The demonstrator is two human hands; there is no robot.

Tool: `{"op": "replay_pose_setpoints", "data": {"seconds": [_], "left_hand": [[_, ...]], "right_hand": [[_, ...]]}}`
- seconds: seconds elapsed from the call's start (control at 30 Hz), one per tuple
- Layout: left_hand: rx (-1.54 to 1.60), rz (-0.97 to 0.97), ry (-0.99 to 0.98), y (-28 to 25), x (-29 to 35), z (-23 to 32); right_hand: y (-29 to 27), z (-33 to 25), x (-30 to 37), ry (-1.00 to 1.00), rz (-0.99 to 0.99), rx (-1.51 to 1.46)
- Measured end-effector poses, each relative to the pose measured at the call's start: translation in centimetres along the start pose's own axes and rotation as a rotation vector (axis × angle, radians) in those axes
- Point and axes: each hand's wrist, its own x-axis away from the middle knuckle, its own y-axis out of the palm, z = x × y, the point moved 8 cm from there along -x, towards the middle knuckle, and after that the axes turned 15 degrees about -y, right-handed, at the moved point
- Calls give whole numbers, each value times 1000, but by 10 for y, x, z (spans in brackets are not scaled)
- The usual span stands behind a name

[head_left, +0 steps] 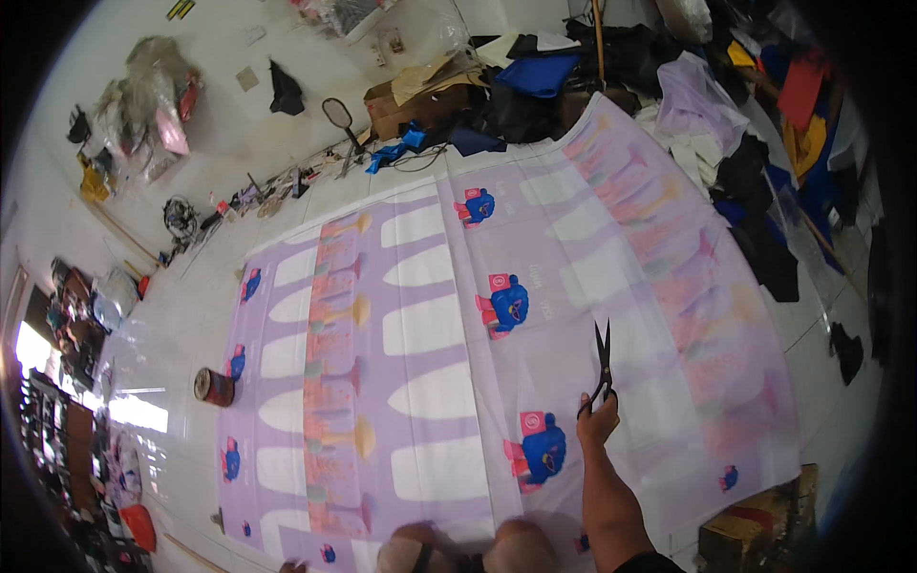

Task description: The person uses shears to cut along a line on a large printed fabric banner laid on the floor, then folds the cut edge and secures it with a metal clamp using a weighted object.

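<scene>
My right hand [599, 418] is closed around the handles of black scissors [604, 358]. Their slightly parted blades point away from me, over the right part of a wide printed sheet [435, 382] that covers much of the floor. Lilac in colour, the sheet carries white shapes, orange-pink strips and blue furry figures. Its right part looks paler, with blurred print. Only a sliver of what seems to be my left hand [293, 567] shows at the lower edge, near the sheet; its fingers are hidden. My knees rest at the sheet's near edge.
A round tin [213, 387] stands on the sheet's left edge. At the near right lies a worn cardboard box [750, 527]. Dark cloth scraps [764, 253] and heaped materials line the right side. Against the back wall are a carton [420, 110] and small tools.
</scene>
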Motion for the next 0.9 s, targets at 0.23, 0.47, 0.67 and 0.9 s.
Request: {"op": "replay_pose_setpoints", "data": {"seconds": [0.23, 0.47, 0.67, 0.9], "left_hand": [[-51, -465, -609, 123, 288, -79], [809, -267, -464, 223, 227, 2], [771, -205, -482, 177, 193, 26], [608, -460, -863, 247, 255, -107]], "right_hand": [[-183, 83, 131, 39, -267, 93], [-301, 112, 381, 361, -422, 125], [-313, 172, 524, 433, -414, 122], [-297, 216, 568, 748, -324, 401]]}}
